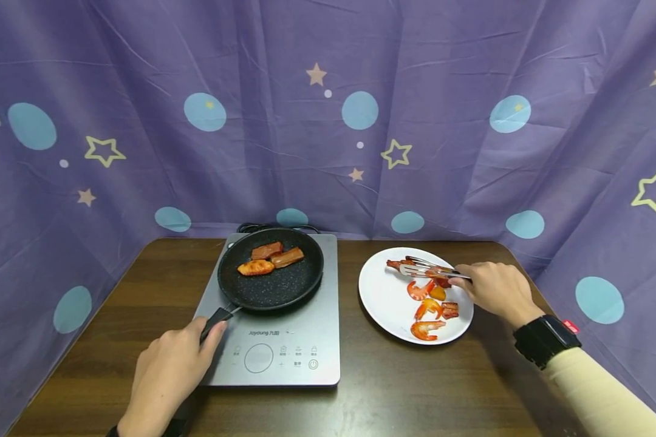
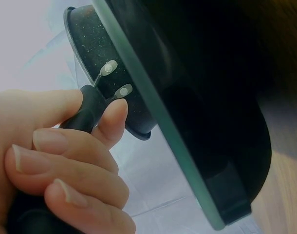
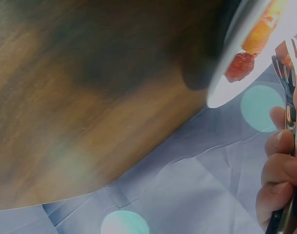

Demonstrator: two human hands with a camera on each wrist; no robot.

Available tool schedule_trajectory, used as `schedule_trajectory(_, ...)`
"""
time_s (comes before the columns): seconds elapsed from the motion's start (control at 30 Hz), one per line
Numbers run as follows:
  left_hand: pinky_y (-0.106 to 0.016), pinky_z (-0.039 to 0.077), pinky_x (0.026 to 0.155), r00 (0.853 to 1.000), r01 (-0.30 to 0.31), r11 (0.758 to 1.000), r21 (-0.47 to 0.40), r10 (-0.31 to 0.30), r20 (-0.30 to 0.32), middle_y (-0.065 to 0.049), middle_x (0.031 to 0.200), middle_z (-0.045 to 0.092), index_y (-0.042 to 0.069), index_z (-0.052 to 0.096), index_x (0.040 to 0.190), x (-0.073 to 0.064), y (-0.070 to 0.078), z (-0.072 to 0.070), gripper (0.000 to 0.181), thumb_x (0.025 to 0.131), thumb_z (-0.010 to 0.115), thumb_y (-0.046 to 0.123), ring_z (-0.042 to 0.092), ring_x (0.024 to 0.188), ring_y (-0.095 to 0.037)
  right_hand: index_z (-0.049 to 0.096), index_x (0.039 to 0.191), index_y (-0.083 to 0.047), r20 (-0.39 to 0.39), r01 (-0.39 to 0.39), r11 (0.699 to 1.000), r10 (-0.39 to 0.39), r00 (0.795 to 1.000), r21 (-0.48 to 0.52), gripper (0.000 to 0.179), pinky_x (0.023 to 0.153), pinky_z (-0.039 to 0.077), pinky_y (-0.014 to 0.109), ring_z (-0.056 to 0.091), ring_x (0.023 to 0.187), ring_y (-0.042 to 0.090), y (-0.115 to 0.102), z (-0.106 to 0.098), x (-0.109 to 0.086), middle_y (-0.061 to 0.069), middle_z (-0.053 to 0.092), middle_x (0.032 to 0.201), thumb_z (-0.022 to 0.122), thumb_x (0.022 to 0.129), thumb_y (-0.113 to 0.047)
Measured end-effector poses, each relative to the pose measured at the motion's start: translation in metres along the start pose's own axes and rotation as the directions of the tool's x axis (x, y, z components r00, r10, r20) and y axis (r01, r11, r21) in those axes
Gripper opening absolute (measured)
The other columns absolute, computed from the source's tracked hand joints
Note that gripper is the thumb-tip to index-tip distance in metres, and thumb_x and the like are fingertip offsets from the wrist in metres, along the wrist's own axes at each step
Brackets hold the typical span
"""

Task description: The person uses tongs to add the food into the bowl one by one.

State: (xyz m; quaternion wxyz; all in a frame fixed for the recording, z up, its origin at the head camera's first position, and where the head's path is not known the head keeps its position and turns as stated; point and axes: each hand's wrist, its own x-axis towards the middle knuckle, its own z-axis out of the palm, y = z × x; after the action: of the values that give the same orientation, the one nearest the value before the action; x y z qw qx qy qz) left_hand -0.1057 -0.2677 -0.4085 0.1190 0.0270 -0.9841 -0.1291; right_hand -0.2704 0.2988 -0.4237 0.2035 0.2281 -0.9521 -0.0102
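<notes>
My left hand (image 1: pixel 172 361) grips the black handle (image 2: pixel 87 109) of a frying pan (image 1: pixel 273 294), fingers curled round it in the left wrist view. The pan sits on a silver induction cooktop (image 1: pixel 317 315) and contains two brown meat strips (image 1: pixel 287 257) and an orange, browned piece (image 1: pixel 256 267). On the right, my right hand (image 1: pixel 497 288) holds metal tongs (image 1: pixel 432 273) over a white plate (image 1: pixel 379 300). Their tips overlap a reddish-brown piece of food (image 1: pixel 395 264) near the plate's far side. Shrimp (image 1: pixel 427 329), a ribbed meat piece (image 1: pixel 450 310) and an orange chunk (image 1: pixel 438 294) lie nearer.
The cooktop and plate stand side by side on a dark wooden table (image 1: pixel 372 394). A purple curtain (image 1: pixel 284 152) with stars and blue dots hangs behind and at both sides. A black cable (image 1: pixel 251 228) lies behind the cooktop.
</notes>
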Motion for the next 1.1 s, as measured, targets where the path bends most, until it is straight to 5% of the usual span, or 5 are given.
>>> schedule_trajectory(0.47,-0.040,0.033,0.041,1.000,-0.006,1.000,0.000,0.006,0.005,-0.010,0.062,0.058,0.005,0.071,0.105,0.001,-0.001,0.000,0.048,0.108,0.058,0.050,0.051,0.050,-0.025,0.080,0.111,-0.021,-0.099,0.044,0.998,-0.040,0.994,0.038,0.027,0.041,0.035,0.036,0.059,0.054,0.020,-0.026,-0.017,0.016,-0.002,0.073,0.078,0.080,0.093,-0.040)
schedule_trajectory(1.1,-0.040,0.033,0.041,1.000,-0.003,1.000,-0.007,0.003,0.013,-0.010,0.063,0.058,0.006,0.070,0.103,0.001,-0.001,0.000,0.048,0.108,0.056,0.052,0.052,0.050,-0.025,0.079,0.108,-0.026,-0.208,0.146,0.983,-0.121,0.971,0.109,0.029,0.042,0.038,0.037,0.055,0.054,0.017,-0.106,-0.035,0.065,-0.009,0.063,0.069,0.073,0.097,-0.052)
